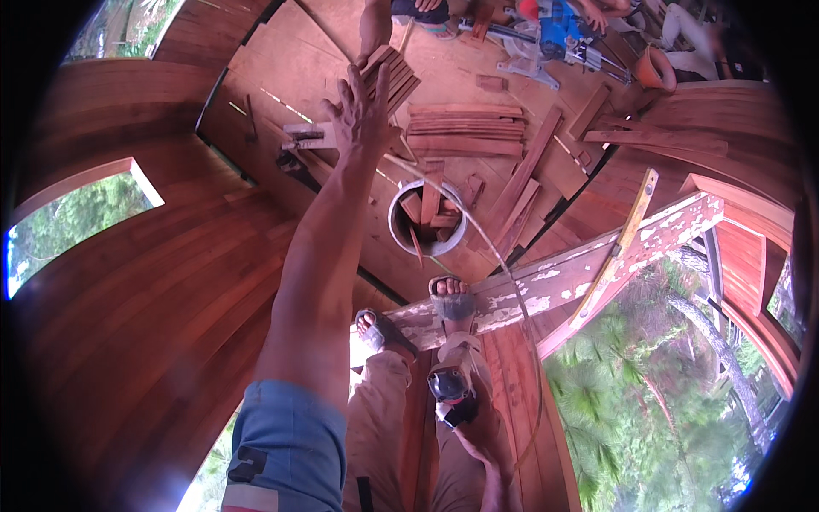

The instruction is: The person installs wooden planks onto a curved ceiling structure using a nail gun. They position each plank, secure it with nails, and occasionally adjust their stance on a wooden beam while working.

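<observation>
My left hand (358,115) reaches far forward, fingers spread and stretched out, against a small bundle of short wooden slats (397,81). Another person's hand and forearm (374,34) come from the far side to the same bundle. Whether my fingers touch the wood or only overlap it, I cannot tell. Low by my right leg, my right hand (479,431) is closed round a black-topped nail gun (450,386). A thin hose (519,294) curves from near this hand up toward the bucket. My fingers on the tool's grip are partly hidden.
A white-rimmed bucket (394,226) holds wood offcuts. Beyond it lie stacked boards (465,128) and loose planks (533,158). A peeling painted beam (554,286) crosses at my feet, with a yellow spirit level (616,252) on it. A drop with foliage opens right. A blue machine (559,34) stands far off.
</observation>
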The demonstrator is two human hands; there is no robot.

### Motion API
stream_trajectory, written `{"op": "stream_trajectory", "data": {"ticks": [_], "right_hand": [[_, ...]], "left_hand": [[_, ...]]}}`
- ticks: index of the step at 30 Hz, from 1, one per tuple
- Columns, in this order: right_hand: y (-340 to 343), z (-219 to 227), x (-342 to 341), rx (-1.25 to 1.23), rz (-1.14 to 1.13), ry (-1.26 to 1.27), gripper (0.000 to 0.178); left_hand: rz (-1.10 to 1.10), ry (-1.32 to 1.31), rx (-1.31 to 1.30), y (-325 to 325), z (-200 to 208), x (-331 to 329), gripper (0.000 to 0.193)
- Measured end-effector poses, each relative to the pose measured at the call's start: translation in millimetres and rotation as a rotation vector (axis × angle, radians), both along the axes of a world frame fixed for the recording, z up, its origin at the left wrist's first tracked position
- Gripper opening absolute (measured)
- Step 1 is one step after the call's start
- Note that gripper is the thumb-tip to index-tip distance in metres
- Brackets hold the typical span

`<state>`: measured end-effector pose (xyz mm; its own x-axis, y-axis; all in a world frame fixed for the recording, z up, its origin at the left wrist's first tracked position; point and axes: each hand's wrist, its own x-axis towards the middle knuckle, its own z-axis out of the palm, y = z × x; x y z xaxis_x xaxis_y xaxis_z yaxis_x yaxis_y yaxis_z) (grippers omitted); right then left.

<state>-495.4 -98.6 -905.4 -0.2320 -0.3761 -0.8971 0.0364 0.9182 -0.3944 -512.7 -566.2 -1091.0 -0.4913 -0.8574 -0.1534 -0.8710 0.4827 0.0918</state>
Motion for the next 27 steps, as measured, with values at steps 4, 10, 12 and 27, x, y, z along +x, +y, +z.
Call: {"op": "stream_trajectory", "data": {"ticks": [4,10,12,27], "right_hand": [[-25.7,12.1,-8.8,0.073,0.019,-0.037,0.093],[-22.1,3.1,-0.9,0.011,-0.064,-0.096,0.082],[-34.2,1.0,2.4,-0.064,-0.161,-0.12,0.067],[-63.5,-18.2,13.7,0.106,0.154,-0.065,0.038]], "left_hand": [[-0.029,0.025,-0.113,-1.0,-15.3,21.3,0.108],[0.083,0.111,0.031,-1.8,-5.2,41.5,0.114],[0.141,0.243,0.129,6.4,1.7,62.4,0.116],[1.683,1.444,0.63,396.4,-21.4,405.0,0.102]]}}
